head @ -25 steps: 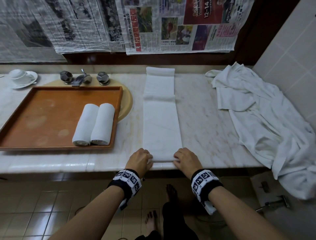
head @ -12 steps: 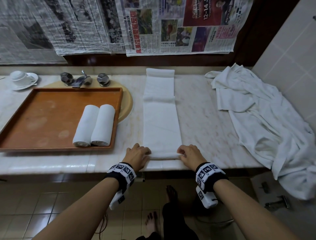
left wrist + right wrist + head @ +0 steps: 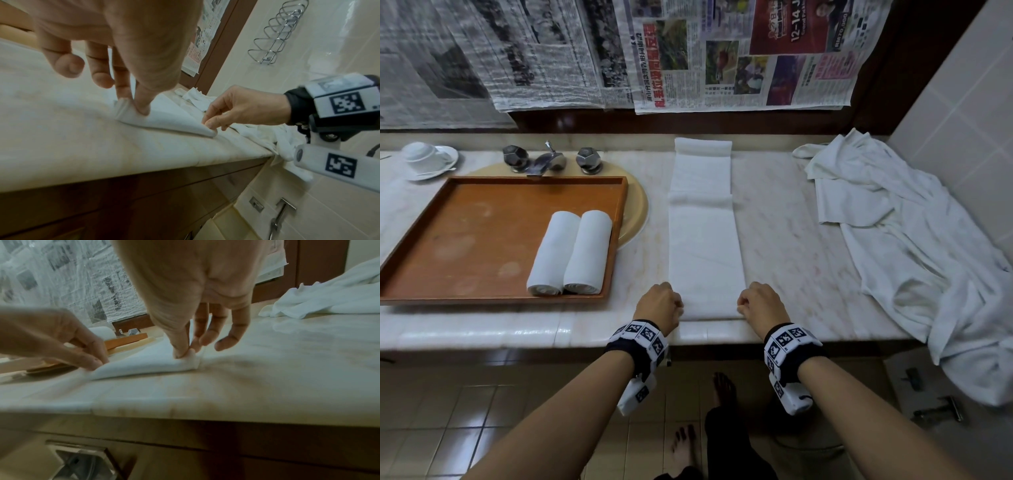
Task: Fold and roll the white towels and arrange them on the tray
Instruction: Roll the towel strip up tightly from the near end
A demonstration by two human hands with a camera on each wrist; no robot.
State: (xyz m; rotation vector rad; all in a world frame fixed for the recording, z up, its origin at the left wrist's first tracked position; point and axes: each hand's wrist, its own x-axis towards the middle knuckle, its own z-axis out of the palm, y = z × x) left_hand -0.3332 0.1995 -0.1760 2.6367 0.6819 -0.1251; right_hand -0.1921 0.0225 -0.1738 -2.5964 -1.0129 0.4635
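A long folded white towel (image 3: 703,240) lies lengthwise on the marble counter (image 3: 791,246), running from the back wall to the front edge. My left hand (image 3: 661,303) pinches its near left corner (image 3: 125,105) between thumb and finger. The near right corner (image 3: 185,359) is pinched by my right hand (image 3: 758,303), and the near end is lifted slightly off the counter. Two rolled white towels (image 3: 571,253) lie side by side at the right end of the wooden tray (image 3: 465,240).
A heap of loose white towels (image 3: 914,260) covers the counter's right side and hangs over the edge. A tap with two knobs (image 3: 549,159) stands behind the tray over the sink; a cup on a saucer (image 3: 428,159) sits far left. Newspaper covers the wall.
Both hands have moved forward along the counter with the towel's near end, which has begun to turn over, and they have spread apart to its corners.
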